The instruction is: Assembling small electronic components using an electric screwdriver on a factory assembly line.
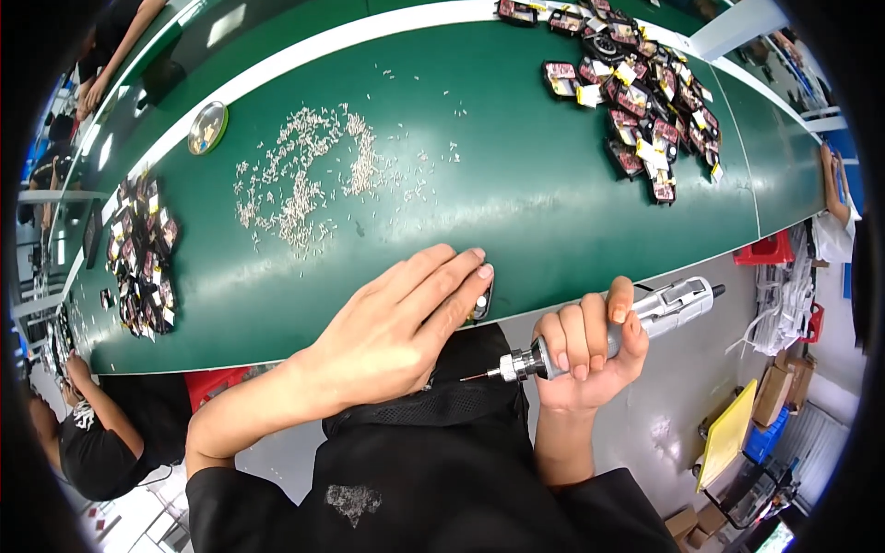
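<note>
Steady the small black-cased unit (484,304), mostly hidden at the near edge of the green table (516,203), with the left hand (392,321) before bringing any tool to it. See the left fingers (485,272) laid long and close together over it; with the thumb out of sight, impossible to tell whether pinching or only pressing. Uncover the spot to be worked and brace the unit by its sides, probably the best guard against twisting.

Note the right hand (585,346) wrapped round the barrel of the grey electric screwdriver (673,309), with the bit (476,377) pointing left, just off the table and apart from the unit. Turn the wrist to stand the bit square to the casing before starting to drive, and lean lightly to avoid slipping toward the left fingers. Check the bit's end for a screw first: too small to tell here. Pick any fresh one from the loose screws (363,166) scattered farther back, between the larger heap of units (636,101) and the smaller heap (143,249).
</note>
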`<action>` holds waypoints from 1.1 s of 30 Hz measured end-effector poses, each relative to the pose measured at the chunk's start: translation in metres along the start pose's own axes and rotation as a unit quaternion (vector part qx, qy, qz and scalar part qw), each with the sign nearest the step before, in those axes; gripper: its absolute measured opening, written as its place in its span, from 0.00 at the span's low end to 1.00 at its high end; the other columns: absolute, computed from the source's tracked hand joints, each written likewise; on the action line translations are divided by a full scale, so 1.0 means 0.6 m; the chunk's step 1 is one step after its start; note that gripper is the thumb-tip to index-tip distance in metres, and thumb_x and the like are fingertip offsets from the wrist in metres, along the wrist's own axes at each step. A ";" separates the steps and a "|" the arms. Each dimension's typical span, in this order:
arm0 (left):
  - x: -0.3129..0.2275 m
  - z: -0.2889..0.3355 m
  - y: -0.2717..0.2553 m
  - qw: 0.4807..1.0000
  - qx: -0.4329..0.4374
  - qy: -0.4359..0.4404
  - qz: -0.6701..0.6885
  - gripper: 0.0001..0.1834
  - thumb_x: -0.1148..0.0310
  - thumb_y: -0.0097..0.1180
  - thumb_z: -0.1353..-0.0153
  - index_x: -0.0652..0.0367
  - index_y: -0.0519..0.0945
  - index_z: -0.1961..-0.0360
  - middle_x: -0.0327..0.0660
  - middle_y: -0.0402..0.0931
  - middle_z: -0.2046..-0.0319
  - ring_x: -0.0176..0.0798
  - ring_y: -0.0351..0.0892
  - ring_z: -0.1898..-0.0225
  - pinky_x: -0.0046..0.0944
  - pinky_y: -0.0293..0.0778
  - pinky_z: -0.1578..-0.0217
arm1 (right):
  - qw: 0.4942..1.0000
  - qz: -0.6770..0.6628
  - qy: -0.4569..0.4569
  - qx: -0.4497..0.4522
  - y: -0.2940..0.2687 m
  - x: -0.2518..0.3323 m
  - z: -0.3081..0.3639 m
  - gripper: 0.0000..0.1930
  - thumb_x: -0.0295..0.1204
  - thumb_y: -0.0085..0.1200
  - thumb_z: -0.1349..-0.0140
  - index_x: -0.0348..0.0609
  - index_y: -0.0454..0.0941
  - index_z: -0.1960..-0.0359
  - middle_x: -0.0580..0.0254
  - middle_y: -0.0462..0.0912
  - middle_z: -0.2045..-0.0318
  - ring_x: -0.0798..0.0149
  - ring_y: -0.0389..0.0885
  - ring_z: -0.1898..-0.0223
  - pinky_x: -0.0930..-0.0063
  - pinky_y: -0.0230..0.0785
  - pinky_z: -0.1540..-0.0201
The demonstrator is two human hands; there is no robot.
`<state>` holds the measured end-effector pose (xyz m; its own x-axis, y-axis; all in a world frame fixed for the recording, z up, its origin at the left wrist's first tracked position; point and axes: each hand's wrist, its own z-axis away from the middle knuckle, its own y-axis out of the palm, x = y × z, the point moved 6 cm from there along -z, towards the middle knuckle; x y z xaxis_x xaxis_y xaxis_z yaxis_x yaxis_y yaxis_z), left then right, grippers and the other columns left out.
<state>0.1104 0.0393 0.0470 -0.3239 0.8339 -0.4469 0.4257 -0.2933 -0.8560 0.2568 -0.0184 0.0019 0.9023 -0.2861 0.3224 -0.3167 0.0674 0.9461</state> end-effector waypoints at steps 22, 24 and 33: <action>-0.025 0.011 0.020 0.981 -0.076 0.068 -0.167 0.21 0.79 0.56 0.64 0.77 0.77 0.64 0.56 0.76 0.59 0.50 0.78 0.61 0.39 0.78 0.70 | 0.988 0.129 0.048 -0.072 -0.005 -0.092 0.036 0.04 0.28 0.40 0.36 0.42 0.65 0.65 0.67 0.62 0.89 0.69 0.62 0.89 0.73 0.60 0.83; -0.026 0.010 0.018 0.982 -0.067 0.060 -0.167 0.21 0.80 0.56 0.65 0.77 0.77 0.64 0.56 0.76 0.59 0.50 0.78 0.61 0.39 0.78 0.70 | 0.988 0.122 0.053 -0.073 -0.008 -0.093 0.035 0.04 0.28 0.40 0.36 0.42 0.65 0.65 0.66 0.62 0.89 0.69 0.61 0.89 0.73 0.60 0.83; -0.013 0.015 0.017 0.996 0.007 0.021 -0.092 0.22 0.79 0.58 0.62 0.80 0.76 0.61 0.60 0.73 0.55 0.54 0.76 0.57 0.43 0.78 0.64 | 0.980 0.158 0.045 0.108 0.055 -0.009 -0.027 0.11 0.38 0.44 0.33 0.43 0.64 0.63 0.69 0.63 0.88 0.72 0.62 0.89 0.76 0.61 0.81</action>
<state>0.1096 0.0255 0.0391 -0.3598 0.8925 -0.2719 0.3515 -0.1403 -0.9256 0.2462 0.0010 0.0320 0.7684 -0.1970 0.6088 -0.6302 -0.0682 0.7734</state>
